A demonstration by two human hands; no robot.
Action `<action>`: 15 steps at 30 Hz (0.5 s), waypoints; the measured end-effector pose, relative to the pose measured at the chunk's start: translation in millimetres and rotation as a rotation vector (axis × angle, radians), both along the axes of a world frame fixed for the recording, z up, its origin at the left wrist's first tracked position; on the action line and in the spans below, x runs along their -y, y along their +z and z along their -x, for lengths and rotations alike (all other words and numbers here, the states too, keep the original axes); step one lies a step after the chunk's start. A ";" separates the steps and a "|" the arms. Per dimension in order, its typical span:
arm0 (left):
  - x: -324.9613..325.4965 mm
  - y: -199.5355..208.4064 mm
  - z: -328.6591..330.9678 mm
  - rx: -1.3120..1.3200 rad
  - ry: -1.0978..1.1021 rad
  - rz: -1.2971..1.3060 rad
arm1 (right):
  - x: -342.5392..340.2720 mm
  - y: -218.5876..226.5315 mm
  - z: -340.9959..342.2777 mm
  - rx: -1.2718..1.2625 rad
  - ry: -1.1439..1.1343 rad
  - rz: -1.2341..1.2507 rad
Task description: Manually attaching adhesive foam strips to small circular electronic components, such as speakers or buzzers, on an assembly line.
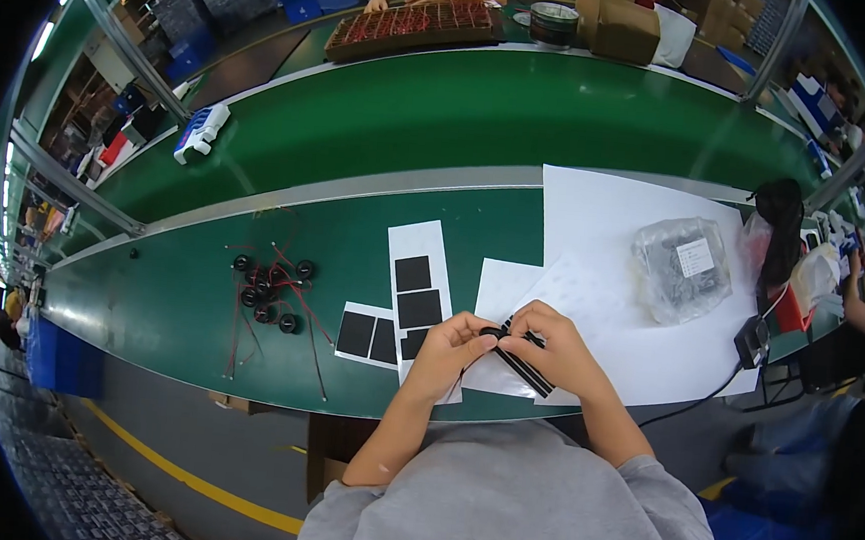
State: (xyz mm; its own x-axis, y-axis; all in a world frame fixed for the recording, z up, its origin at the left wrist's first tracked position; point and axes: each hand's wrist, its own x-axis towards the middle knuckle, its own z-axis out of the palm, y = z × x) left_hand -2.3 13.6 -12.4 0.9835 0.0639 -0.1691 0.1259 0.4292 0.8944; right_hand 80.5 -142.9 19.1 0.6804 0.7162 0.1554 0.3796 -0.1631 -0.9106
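Just above the near edge of the green bench, my two hands meet at the fingertips. My left hand (pixel 454 353) pinches a small black round part (pixel 493 332), with a thin wire hanging below the fingers. Closed on the same part from the other side is my right hand (pixel 554 352); the fingers cover most of it. Under the right hand lie black strips (pixel 533 373) on white paper. Beside the left hand, black square pads (pixel 420 309) sit on a white backing sheet (pixel 416 239). Further left is a pile of black round parts (pixel 288 323) with red wires.
A clear plastic-wrapped bundle (pixel 681 269) rests on large white sheets (pixel 597 216) at the right. A black adapter (pixel 751 343) with a cable is at the right edge. Beyond runs a green conveyor belt (pixel 444 105); across it a person sits behind a tray (pixel 414 30) of red-wired parts.
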 end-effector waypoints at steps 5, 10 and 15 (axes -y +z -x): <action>2.1 17.0 -0.8 0.063 -0.017 0.005 | -2.2 0.0 -3.9 -0.125 0.077 -0.134; 2.6 20.7 -1.9 0.036 -0.015 -0.037 | 1.3 6.9 -6.1 -0.173 0.112 -0.076; 9.3 19.7 -1.2 0.033 0.033 -0.003 | 2.2 1.3 -0.6 -0.138 0.063 -0.090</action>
State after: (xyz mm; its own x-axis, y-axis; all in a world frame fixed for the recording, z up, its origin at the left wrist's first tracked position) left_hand -1.1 4.3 7.3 0.9859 0.0973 -0.1363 0.0819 0.4302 0.8990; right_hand 81.1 -145.1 20.4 0.6537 0.7456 0.1293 0.2568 -0.0579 -0.9647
